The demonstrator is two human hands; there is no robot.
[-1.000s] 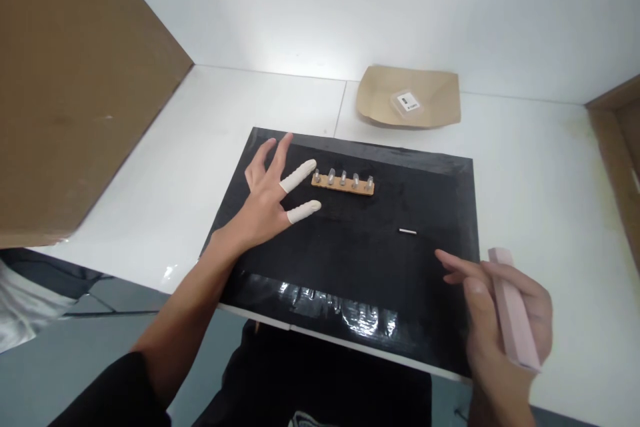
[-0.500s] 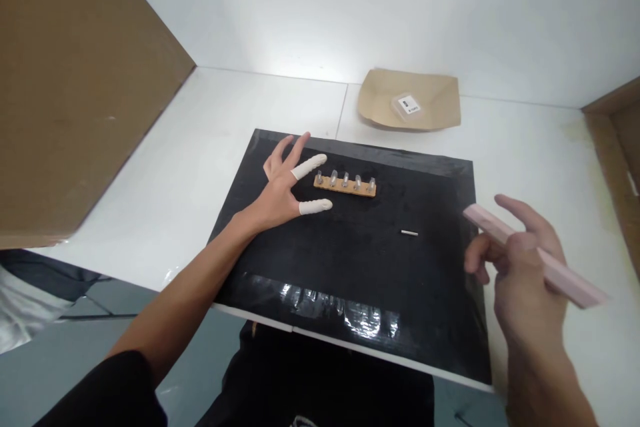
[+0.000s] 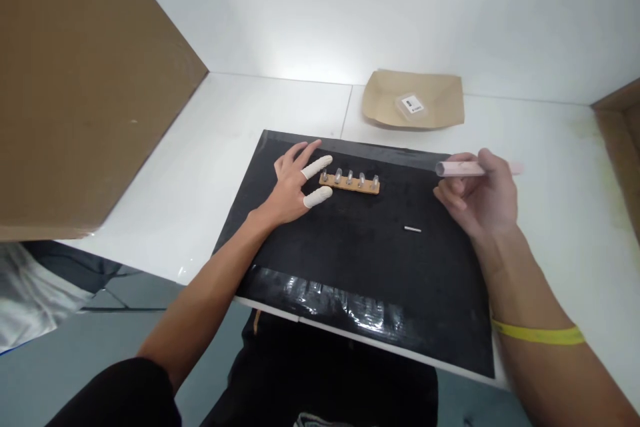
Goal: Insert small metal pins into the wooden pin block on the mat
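A small tan strip carrying several clear stubby parts lies on the black mat. My left hand rests flat on the mat with fingers spread. Its two white-capped fingertips touch the strip's left end. My right hand hovers over the mat's right side, shut on a pale pink bar held level and pointing left. A tiny white pin lies loose on the mat, just left of and below my right hand.
A brown paper tray holding a small clear labelled box sits at the back of the white table. A cardboard panel stands at the left. Another cardboard edge shows at the right.
My right hand rose from the near right corner to the mat's far right, turning the pink bar level. My left hand slid forward until its capped fingers met the strip.
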